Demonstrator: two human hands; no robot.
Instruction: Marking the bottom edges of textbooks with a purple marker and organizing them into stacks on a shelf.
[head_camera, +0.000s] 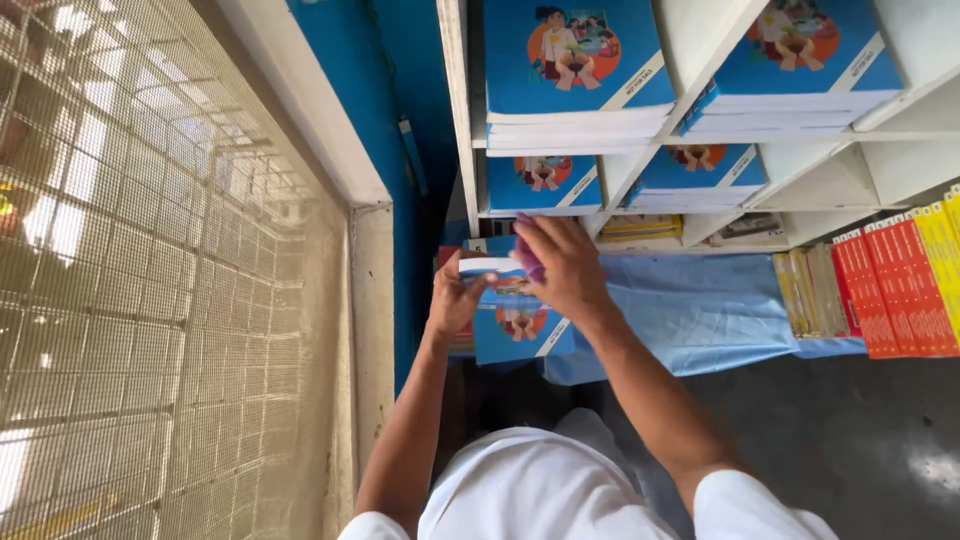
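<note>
My left hand (456, 296) grips the left edge of a blue illustrated book (517, 325) that stands tilted under the white shelf unit (460, 130). On top of the book rests my right hand (562, 265), closed around a small purple cloth (527, 258). Behind the book a light blue sheet (700, 310) is spread over a low surface. More blue books of the same kind lie stacked in the shelf compartments above (575, 70).
A mesh-covered window (150, 270) fills the left side, next to a white frame and blue wall (390, 120). Red books (890, 290) and yellow books (945, 250) stand in a row at right. Below is a dark grey floor (850, 440).
</note>
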